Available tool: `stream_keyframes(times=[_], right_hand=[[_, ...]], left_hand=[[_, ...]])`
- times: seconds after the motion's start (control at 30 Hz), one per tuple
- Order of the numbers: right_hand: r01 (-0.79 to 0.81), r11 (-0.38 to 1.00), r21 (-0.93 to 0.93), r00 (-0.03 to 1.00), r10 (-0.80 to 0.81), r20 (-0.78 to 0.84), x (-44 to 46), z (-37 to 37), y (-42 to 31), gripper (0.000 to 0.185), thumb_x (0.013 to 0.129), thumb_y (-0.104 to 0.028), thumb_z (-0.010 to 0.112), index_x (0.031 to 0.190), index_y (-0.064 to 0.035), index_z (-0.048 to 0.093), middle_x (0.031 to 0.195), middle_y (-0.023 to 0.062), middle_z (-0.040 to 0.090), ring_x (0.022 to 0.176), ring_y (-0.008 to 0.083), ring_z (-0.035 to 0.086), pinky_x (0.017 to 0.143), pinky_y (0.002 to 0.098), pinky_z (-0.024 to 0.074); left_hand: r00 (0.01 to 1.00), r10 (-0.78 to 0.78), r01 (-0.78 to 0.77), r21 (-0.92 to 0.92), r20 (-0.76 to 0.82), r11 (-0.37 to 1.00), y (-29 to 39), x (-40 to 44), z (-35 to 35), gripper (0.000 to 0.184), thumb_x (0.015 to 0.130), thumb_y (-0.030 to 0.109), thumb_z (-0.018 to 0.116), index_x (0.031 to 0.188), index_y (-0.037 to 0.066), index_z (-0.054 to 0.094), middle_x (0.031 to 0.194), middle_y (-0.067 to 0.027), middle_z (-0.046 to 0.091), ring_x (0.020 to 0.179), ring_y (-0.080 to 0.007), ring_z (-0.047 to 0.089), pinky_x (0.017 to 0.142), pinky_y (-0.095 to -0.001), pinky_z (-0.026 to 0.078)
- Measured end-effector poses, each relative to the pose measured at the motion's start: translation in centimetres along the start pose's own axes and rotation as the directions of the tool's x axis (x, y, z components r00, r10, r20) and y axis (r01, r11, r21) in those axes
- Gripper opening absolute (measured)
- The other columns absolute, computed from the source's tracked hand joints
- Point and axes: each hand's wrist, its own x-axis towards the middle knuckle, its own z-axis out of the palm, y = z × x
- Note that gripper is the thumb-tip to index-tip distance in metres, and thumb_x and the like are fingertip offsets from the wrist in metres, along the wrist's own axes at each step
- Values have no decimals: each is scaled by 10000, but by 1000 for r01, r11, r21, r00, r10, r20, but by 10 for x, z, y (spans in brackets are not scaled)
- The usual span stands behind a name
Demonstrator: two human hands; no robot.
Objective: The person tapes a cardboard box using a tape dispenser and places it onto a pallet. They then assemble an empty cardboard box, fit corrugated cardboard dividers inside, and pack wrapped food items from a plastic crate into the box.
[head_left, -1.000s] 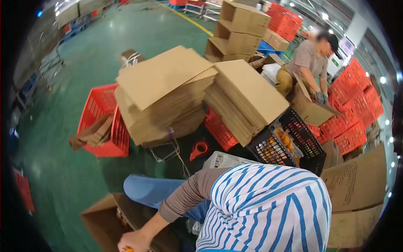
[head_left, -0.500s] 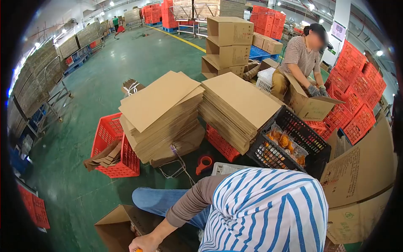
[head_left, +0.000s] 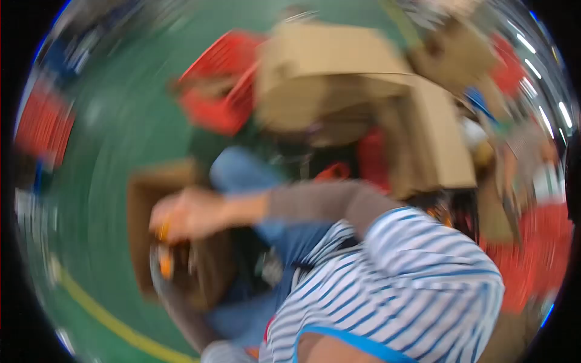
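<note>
My right hand, smeared by motion, is closed over the open cardboard box. Between its fingers shows a small orange item, too blurred to name. My left arm reaches up from the bottom edge, and my left hand is a grey blur at the box's near side. Its fingers cannot be made out. Close to it, inside the box, is an orange-and-white item. Beside the box, my jeans-clad legs are bent.
Beyond my knee stands a red crate with cardboard pieces in it. Stacks of flat cardboard lie behind my arm. A black crate holds orange items at the right. A co-worker is blurred at the far right.
My view has swung down and left, bringing the box and my left arm into sight. My right hand now appears higher in the picture, still with something orange.
</note>
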Motion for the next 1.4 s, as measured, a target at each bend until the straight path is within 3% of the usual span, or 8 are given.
stream_keyframes(times=[0.17, 0.7, 0.97, 1.1, 1.13, 1.23, 1.27, 1.4], right_hand=[[-551, 792, 262, 832, 498, 242, 46, -25, 88, 328, 852, -163, 542, 1159, -53, 507, 982, 53, 595, 866, 120, 571, 660, 266, 502], [472, 731, -493, -271, 652, 709, 66, 155, 324, 359, 794, -64, 514, 1140, 14, 459, 1138, 196, 515, 1024, 320, 519, 769, 408, 437], [-567, 780, -264, 312, 500, 808, -38, 125, 441, 328, 843, -124, 381, 1141, -23, 474, 1146, 214, 499, 1056, 362, 478, 858, 429, 411], [542, 638, -547, 346, 424, 837, -53, 142, 433, 287, 749, -151, 476, 925, 49, 583, 821, 184, 594, 754, 302, 596, 723, 439, 443], [362, 705, -610, 656, 272, 704, -62, 150, 436, 214, 742, -122, 463, 820, 15, 607, 699, 157, 586, 641, 313, 584, 599, 418, 458], [448, 817, -363, 322, 231, 918, -45, 168, 414, 140, 682, -117, 545, 804, -64, 590, 722, 123, 588, 718, 279, 584, 656, 419, 477], [532, 838, 122, 521, -437, 734, -10, 153, 371, 154, 707, -142, 556, 822, -41, 567, 800, 124, 582, 791, 279, 578, 727, 403, 475], [160, 973, -165, 722, -1, 692, 105, 57, 145, 306, 722, -247, 564, 887, 10, 558, 890, 192, 565, 882, 352, 548, 748, 439, 452]], left_hand=[[923, 217, -131, 270, -318, 954, -27, 96, -225, 420, 825, 96, 498, 1227, 2, 417, 1082, -141, 534, 939, -249, 570, 784, -372, 510], [881, 310, -243, 220, -359, 945, 12, 93, -193, 505, 690, 21, 669, 1169, 35, 508, 1061, -50, 561, 954, -143, 530, 874, -263, 418], [887, 285, -214, 225, -362, 951, -8, 90, -206, 486, 697, 43, 671, 1154, 24, 507, 1092, -36, 537, 1013, -130, 487, 905, -276, 392], [904, 231, -142, 259, -360, 955, -3, 93, -196, 499, 686, 41, 644, 1165, 32, 504, 1097, -42, 524, 1012, -142, 484, 892, -292, 404], [900, 239, -137, 284, -364, 949, 5, 95, -191, 502, 684, 45, 629, 1169, 34, 503, 1103, -47, 522, 1017, -149, 484, 894, -292, 402], [919, 206, -87, 337, -335, 937, 12, 100, -175, 521, 669, 70, 601, 1179, 39, 500, 1116, -68, 517, 1021, -182, 492, 909, -297, 392], [923, 231, -91, 410, -308, 908, 6, 107, -176, 528, 662, 74, 572, 1183, 31, 494, 1120, -88, 513, 1027, -204, 491, 914, -299, 390], [977, 196, -125, 509, -89, 852, 12, 107, -144, 567, 790, 201, 529, 1316, 111, 339, 1237, -100, 461, 1097, -189, 466, 898, -308, 417]])
